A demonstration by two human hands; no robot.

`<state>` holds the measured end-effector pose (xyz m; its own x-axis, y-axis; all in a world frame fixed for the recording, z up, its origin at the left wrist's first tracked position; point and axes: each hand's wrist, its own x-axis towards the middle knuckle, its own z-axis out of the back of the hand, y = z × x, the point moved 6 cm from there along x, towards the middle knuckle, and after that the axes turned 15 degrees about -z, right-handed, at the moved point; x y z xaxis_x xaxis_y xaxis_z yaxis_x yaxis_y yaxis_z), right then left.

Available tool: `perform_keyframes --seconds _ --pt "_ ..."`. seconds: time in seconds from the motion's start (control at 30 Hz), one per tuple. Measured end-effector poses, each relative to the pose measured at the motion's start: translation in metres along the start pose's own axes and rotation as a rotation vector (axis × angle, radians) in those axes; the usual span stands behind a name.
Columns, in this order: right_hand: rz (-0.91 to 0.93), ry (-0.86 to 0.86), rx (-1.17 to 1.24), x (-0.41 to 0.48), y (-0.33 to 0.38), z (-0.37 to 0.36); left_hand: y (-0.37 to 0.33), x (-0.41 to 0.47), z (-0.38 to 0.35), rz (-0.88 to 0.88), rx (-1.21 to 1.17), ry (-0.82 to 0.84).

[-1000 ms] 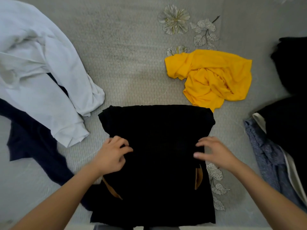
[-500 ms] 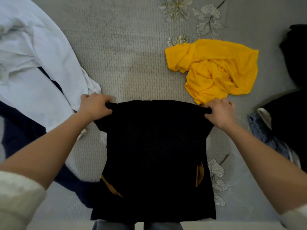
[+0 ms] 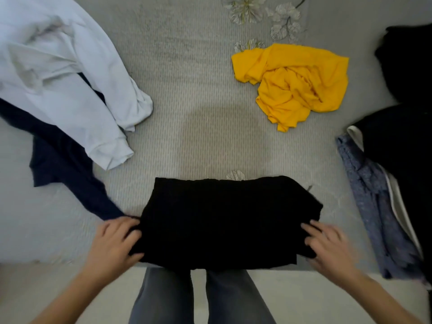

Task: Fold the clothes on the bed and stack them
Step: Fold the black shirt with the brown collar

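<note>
Scoop under both sides of the soft, light, floppy black garment (image 3: 222, 218) folded at the near edge of the bed (image 3: 198, 113), left hand (image 3: 115, 240) curled on one side, blurred right hand (image 3: 328, 245) grip impossible to tell.

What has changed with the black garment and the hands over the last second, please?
Both hands took the far edge of the black garment and drew it toward the person, folding it in half. The left hand grips one near corner; the blurred right hand touches the other. The yellow shirt and white garment stayed put.
</note>
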<state>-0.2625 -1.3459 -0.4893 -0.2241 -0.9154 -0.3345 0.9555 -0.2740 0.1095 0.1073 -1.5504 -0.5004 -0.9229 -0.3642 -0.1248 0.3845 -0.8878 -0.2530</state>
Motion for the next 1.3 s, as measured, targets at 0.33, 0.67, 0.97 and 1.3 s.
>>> perform_keyframes --seconds 0.33,0.67,0.97,1.3 --pt "-0.951 -0.092 0.733 -0.021 -0.010 -0.046 -0.028 -0.005 -0.047 0.586 -0.283 0.058" --pt "-1.230 0.073 1.362 -0.017 0.014 -0.087 0.002 0.014 -0.082 0.779 -0.632 -0.019" --pt "-1.189 -0.212 1.216 -0.039 0.045 -0.020 -0.058 0.015 -0.084 -0.010 -0.114 0.476" --pt "-0.334 0.312 0.955 0.028 0.294 0.043 -0.018 -0.020 -0.035 0.989 -1.914 -0.249"
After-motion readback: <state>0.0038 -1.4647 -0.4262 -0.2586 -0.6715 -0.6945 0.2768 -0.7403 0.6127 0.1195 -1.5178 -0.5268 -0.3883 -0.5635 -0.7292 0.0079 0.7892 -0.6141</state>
